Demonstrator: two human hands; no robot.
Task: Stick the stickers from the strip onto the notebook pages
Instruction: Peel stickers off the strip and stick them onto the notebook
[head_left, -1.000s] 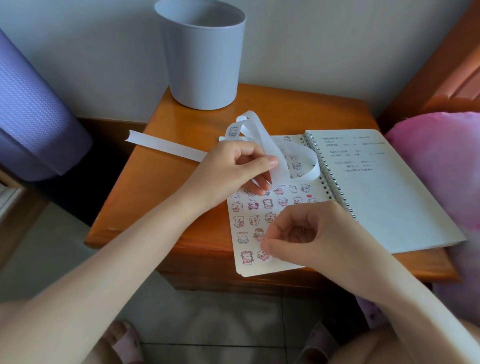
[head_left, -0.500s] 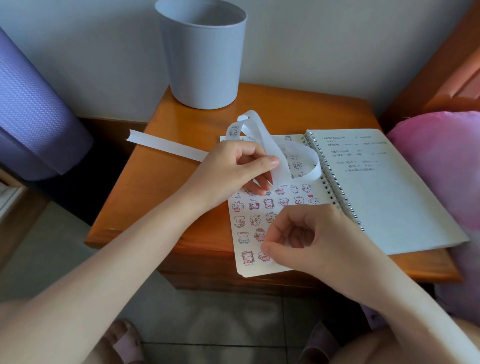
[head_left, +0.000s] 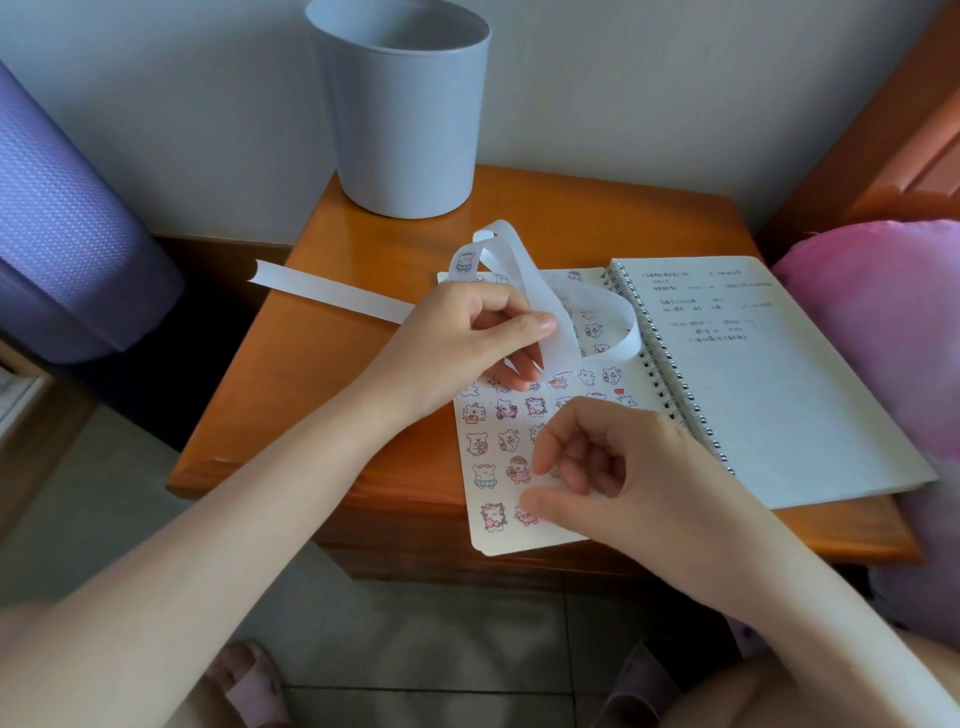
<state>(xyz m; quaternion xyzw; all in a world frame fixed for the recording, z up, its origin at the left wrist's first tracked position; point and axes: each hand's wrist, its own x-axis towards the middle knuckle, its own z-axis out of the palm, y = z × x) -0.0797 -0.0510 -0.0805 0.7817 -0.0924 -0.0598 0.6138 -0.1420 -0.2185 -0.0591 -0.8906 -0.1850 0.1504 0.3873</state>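
My left hand (head_left: 467, 343) is pinching the strip (head_left: 332, 291) over the notebook (head_left: 805, 405), which is lying open on the wooden nightstand (head_left: 311, 395). A grey bin (head_left: 405, 119) is standing behind by the wall. My right hand (head_left: 623, 467) is curling over the left page; I can't tell whether it is holding anything.

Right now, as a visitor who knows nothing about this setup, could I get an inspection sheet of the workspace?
Surface: orange wooden table, glossy.
Job's things: open spiral notebook overhanging the front edge, with stickers covering its left page and handwriting on the right. A white strip loops over the left page, its tail past the table's left edge.
Clutter: grey-blue bin at the back.
Fingers: left hand pinches the strip. Right hand is curled over the left page; whether it holds a sticker is unclear.
Cables: nothing seen.
Surroundings: purple roll left, pink cushion right, tiled floor.
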